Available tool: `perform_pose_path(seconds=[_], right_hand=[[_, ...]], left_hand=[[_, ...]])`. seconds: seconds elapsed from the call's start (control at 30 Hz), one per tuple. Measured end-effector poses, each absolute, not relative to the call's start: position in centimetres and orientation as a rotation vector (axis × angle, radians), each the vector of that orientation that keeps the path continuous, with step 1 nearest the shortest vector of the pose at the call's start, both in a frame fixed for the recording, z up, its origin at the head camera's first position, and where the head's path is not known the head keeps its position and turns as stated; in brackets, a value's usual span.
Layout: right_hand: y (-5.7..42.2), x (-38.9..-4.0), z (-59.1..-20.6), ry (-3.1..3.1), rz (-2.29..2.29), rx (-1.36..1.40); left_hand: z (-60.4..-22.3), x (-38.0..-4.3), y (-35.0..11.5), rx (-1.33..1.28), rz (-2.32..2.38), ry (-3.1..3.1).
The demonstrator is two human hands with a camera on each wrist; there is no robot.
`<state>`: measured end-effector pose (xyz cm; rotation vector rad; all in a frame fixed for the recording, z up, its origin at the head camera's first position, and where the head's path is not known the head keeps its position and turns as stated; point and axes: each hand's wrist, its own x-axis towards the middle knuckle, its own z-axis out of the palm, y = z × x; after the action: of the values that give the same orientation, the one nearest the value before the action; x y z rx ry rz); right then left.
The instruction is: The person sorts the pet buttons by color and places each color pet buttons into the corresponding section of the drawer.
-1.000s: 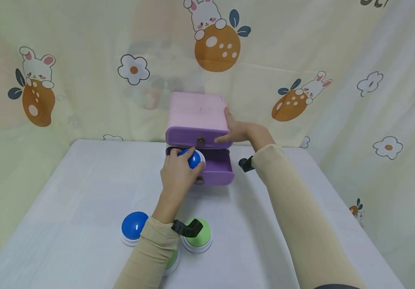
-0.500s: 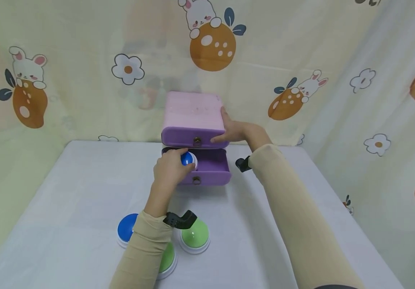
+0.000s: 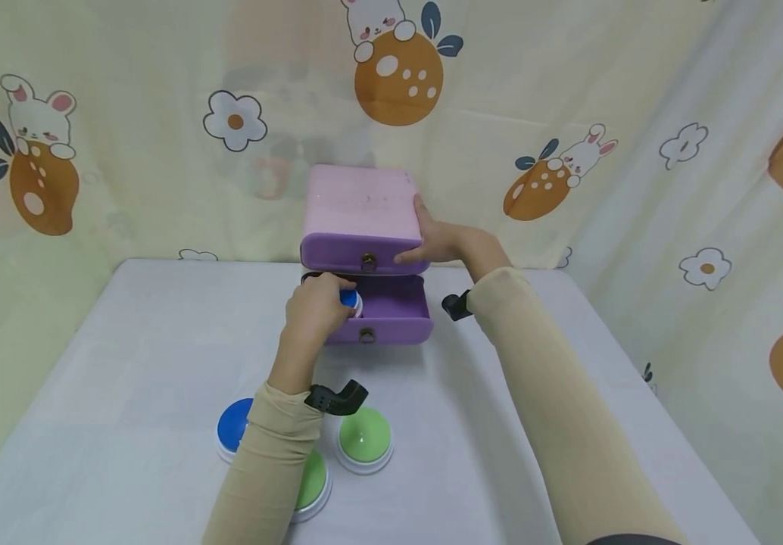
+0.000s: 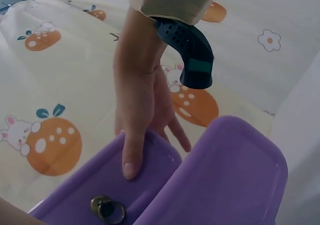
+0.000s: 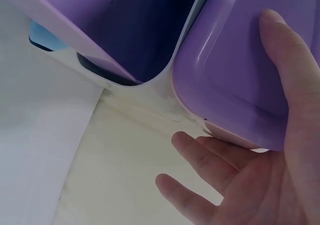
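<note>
Green button [image 3: 313,482] half-hidden by sleeve [image 3: 262,458] | left fingers [image 3: 344,283] pinching blue button [image 3: 349,298] | right fingers [image 5: 202,157] apart on cabinet [image 3: 364,200]

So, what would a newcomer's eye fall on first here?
Probably the pink-purple box near the centre, its lower drawer open. The left hand grips a blue dome at that drawer's left side; the right hand touches the box's right side. Rabbit-print cloth hangs behind, and another blue dome and two green domes sit in front.

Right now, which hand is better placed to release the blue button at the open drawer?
Probably the left hand: it grips that blue button at the open drawer; the right hand rests against the box.
</note>
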<state>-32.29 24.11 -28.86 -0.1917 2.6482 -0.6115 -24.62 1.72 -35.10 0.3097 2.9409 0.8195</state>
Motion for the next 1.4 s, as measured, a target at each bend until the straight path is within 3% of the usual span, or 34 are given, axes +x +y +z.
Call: perform_pose_path(seconds=[0.8, 1.4], right_hand=[[24.1, -32.0, -28.8, 2.636, -0.646, -0.166], [24.2, -31.9, -29.0, 2.647, -0.671, -0.177]], left_hand=[[-36.0, -25.3, 1.8, 0.262, 0.955, 3.033], [-34.6, -23.9, 0.0, 0.480, 0.918, 2.991]])
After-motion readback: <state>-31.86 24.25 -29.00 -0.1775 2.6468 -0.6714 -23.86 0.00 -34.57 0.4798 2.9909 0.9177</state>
